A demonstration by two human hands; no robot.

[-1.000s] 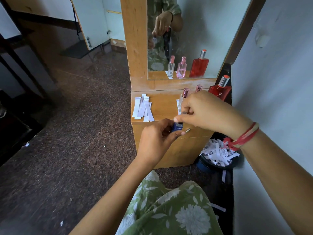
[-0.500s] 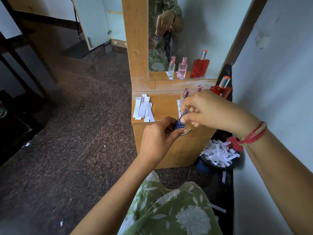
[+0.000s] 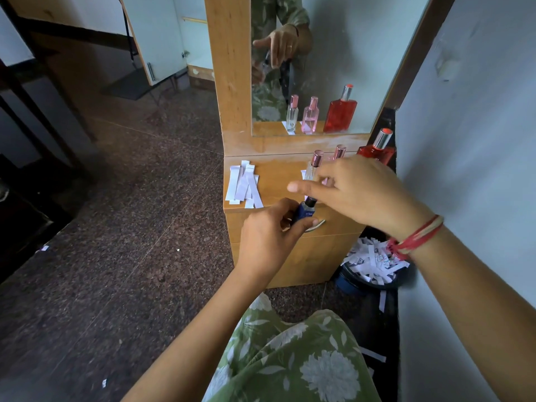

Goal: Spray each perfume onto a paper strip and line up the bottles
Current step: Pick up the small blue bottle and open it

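My left hand grips a small dark blue perfume bottle in front of the wooden dresser top. My right hand reaches over it, thumb and fingers pinching the bottle's black top, index finger stretched out to the left. A pile of white paper strips lies on the left of the dresser top. Behind my right hand stand a slim clear bottle with a pink cap, a second pink-capped bottle, mostly hidden, and a red bottle with a silver cap.
A mirror rises behind the dresser and reflects the bottles. A dark bin full of used paper strips sits on the floor right of the dresser, against the pale wall. Stone floor spreads to the left.
My right index finger has straightened and points left, while the other fingers stay on the bottle's top. My left hand has kept the blue bottle in nearly the same spot.
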